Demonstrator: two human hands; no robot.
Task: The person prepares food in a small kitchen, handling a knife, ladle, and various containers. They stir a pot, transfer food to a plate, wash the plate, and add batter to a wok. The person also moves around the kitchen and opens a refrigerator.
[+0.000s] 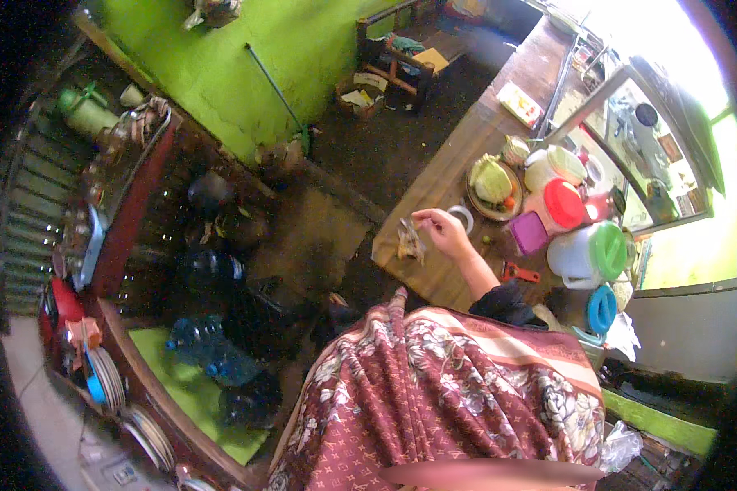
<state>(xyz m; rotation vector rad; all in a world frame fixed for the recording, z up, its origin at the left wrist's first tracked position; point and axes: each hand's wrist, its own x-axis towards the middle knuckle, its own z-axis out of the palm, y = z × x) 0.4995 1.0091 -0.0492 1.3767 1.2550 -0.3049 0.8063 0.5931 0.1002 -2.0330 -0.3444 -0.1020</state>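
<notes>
My right hand (445, 232) reaches over the near left part of the wooden table (442, 274), its forearm in a dark sleeve. The fingertips are closed at the top of a small clear plastic bag (409, 244) with something brownish in it. Beside the hand lies a white ring-shaped thing (462, 218). Farther back, a plate (502, 215) holds a pale green cabbage (491, 182) and orange-red vegetables (509, 202). A red-orange tool (522, 272) lies to the right of my wrist. My left hand does not show; a patterned maroon cloth (434, 385) covers the lower middle.
Along the table's right side stand a purple container (529, 232), a red-lidded jar (563, 203), a green-lidded jug (577, 258) and a blue lid (602, 308). A framed glass panel (651, 147) rises behind them. Large plastic bottles (209, 344) and a dish rack (106, 380) are at left.
</notes>
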